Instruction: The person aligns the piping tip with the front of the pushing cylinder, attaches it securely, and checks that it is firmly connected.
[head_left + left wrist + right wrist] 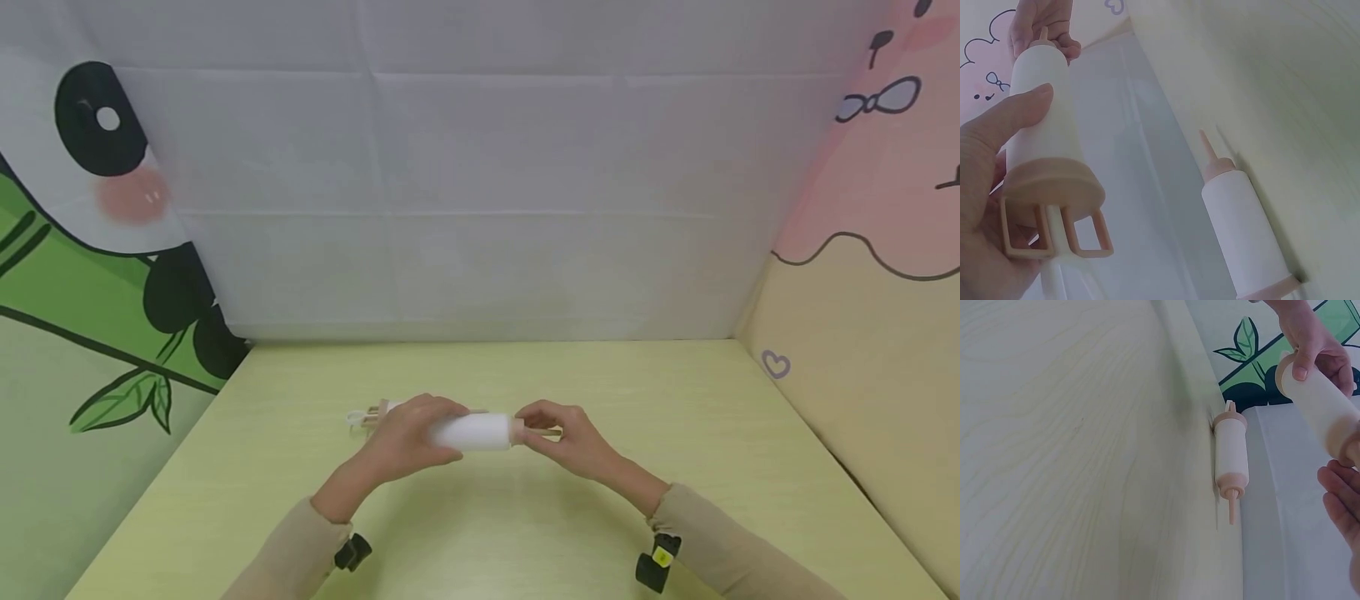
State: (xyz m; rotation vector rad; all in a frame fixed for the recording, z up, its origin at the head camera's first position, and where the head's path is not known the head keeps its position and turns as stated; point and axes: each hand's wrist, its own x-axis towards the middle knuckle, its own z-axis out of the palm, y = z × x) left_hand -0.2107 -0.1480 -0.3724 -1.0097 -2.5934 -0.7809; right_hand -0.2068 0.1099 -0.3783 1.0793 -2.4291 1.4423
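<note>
My left hand (411, 437) grips the white barrel of a large syringe (480, 432), held level above the table. In the left wrist view, its beige end cap (1054, 184) has two square finger loops, with a pale plunger rod between them. At the other end, my right hand (572, 440) pinches the beige nozzle cap (517, 431) between thumb and fingers, and the thin nozzle points right. A second, similar syringe (1232, 453) lies on the table behind the left hand, mostly hidden in the head view.
The pale wood-grain table (600, 533) spreads below both hands. A white sheet (480, 208) stands along its back edge. Printed side panels rise at left (45, 467) and right (862, 358). Small black devices (352, 552) are strapped at both wrists.
</note>
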